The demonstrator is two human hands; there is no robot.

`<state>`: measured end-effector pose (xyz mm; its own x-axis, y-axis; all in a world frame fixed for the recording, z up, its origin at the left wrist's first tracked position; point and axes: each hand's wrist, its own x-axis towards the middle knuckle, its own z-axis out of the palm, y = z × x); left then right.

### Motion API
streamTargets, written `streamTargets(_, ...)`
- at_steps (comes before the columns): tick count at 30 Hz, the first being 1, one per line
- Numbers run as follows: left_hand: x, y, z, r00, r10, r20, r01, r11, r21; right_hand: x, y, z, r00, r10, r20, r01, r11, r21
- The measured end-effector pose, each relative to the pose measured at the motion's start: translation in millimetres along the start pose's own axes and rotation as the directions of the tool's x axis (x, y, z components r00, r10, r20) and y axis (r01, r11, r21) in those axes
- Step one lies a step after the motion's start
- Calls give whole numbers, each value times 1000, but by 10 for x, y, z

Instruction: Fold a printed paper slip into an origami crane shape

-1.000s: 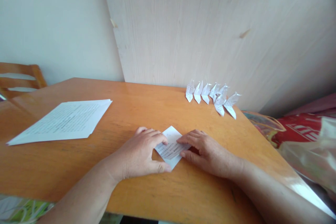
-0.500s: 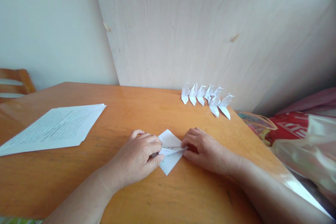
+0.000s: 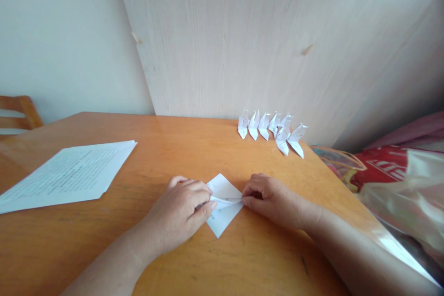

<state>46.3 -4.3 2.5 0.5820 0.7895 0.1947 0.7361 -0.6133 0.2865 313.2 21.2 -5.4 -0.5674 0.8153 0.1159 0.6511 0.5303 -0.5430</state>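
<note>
A small folded sheet of white paper [image 3: 224, 217] lies diamond-wise on the table in front of me, one point towards me. A narrow raised fold runs across its middle, with print on it. My left hand [image 3: 185, 208] pinches the paper's left corner between thumb and fingers. At the opposite corner, my right hand [image 3: 272, 199] grips the end of the fold with thumb and forefinger. Both palms hover low over the wood. The left fingertips partly cover the left corner.
Several folded paper figures [image 3: 263, 127] stand along the table's far right side, by a pale wooden board [image 3: 222, 41]. A stack of printed sheets [image 3: 69, 171] lies at left. Beyond the right edge are a red bag [image 3: 381, 166] and pale plastic [image 3: 405, 194]. A chair back [image 3: 21, 111] shows at far left.
The right fingertips have closed together on the right corner, and the middle fold looks more opened and curved. The whole view has shifted slightly.
</note>
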Motion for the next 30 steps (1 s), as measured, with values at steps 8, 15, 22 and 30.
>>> streamTargets(8, 20, 9, 35, 996, -90, 2, 90, 994, -62, 26, 25, 2, 999, 35, 0, -35, 998, 54)
streamTargets(15, 21, 20, 52, 993, -118, -15, 115, 985, -132, 47, 1, 48, 991, 134, -12, -133, 990, 45)
streamTargets(22, 13, 22, 85, 990, -135, -41, 126, 978, -166, 65, -67, 74, 980, 195, -34, -195, 981, -9)
streamTargets(30, 2, 10, 121, 981, -193, -16, 185, 959, -213, 54, -68, 79, 982, 185, -43, -185, 983, -16)
